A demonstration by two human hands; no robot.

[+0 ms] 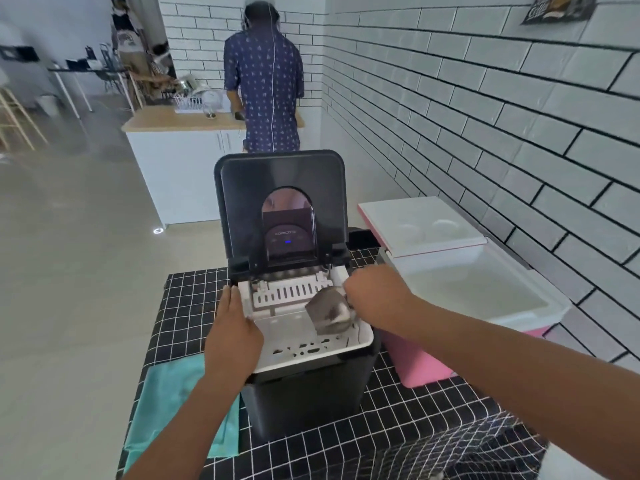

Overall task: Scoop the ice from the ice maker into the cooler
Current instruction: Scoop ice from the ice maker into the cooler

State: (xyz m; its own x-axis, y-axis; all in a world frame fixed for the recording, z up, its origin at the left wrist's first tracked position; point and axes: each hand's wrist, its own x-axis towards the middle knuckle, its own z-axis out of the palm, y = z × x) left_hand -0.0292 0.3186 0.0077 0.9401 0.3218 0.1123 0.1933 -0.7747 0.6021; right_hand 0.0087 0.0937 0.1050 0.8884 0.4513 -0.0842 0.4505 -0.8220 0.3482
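The black ice maker (304, 386) stands on the checked tablecloth with its lid (280, 174) raised. Inside is a white basket (294, 344) with slots in its floor. My left hand (232, 334) rests on the ice maker's left rim, fingers straight along the edge. My right hand (374, 292) grips the handle of a dark scoop (329, 315), whose bowl is blurred and tilted down into the basket's right side. I cannot make out ice in the scoop. The pink cooler (519, 320) stands open to the right, its white lid (419, 223) leaning back.
A teal cloth (173, 396) lies on the table's left corner. The black-and-white checked tablecloth (346, 445) covers the table beside a white tiled wall (519, 116). Behind, a person (266, 81) in a patterned shirt stands at a counter (162, 121) with a dish rack.
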